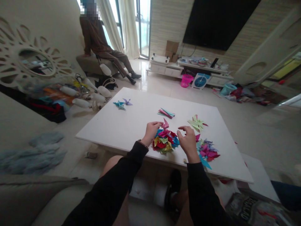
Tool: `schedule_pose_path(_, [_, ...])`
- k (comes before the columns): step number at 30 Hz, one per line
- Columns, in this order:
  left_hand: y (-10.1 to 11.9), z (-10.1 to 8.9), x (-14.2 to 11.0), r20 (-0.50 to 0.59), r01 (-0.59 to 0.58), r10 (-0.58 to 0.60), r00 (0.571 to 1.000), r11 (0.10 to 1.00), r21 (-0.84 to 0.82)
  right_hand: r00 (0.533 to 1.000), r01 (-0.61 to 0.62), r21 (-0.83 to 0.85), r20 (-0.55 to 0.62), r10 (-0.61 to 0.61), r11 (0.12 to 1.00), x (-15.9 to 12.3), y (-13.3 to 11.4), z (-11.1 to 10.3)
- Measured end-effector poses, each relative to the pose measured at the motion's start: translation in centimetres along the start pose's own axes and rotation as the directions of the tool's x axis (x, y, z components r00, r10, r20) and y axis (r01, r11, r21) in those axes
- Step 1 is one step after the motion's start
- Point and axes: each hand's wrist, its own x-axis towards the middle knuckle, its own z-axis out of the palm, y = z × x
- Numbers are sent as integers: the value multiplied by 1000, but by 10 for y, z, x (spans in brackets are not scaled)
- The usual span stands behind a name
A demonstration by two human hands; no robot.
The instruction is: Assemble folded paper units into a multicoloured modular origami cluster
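My left hand [153,130] pinches a pink paper crane [166,124] by one side, just above a heap of colourful folded paper cranes [164,142] near the table's front edge. To the right of that heap, my right hand [187,139] is raised with thumb and fingers apart and nothing between them. Beside and partly behind it lies a second pile of cranes [208,150] in pink, purple and blue; the hand hides some of it. A bundle of folded paper strips [166,113] lies farther back. Light green folded papers [197,123] rest at the right.
The white table [138,103] holds a few blue and purple cranes [121,104] at its far left. A person [98,40] sits on a bench beyond. A lamp with several white shades [94,94] stands off the left edge. A pink basket [187,80] and fan stand on the floor.
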Motion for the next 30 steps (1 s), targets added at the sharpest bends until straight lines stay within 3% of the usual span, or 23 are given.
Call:
schedule_pose_path(5, [-15,1,12,183,73,-90,979,993,97,989,-147,171,34,143,974,-7,15,9])
schedule_pose_path(11, [-16,11,34,337,-24,-27,941,989,145,965,-260,337,123,232,905,17,14,17])
schedule_pose_path(14, [-19,17,42,350,-48,27,936,997,53,953,-301,397,155,260,867,30,18,22])
schedule_pose_path(17, [-19,19,45,357,9,-2,934,1000,-18,936,-351,448,189,297,822,36,24,28])
schedule_pose_path(22, [-12,14,42,423,12,-12,906,1000,3,914,-399,469,273,301,788,36,20,33])
schedule_pose_path(30, [-12,12,36,382,5,-13,924,1000,24,927,-372,540,257,273,755,30,12,35])
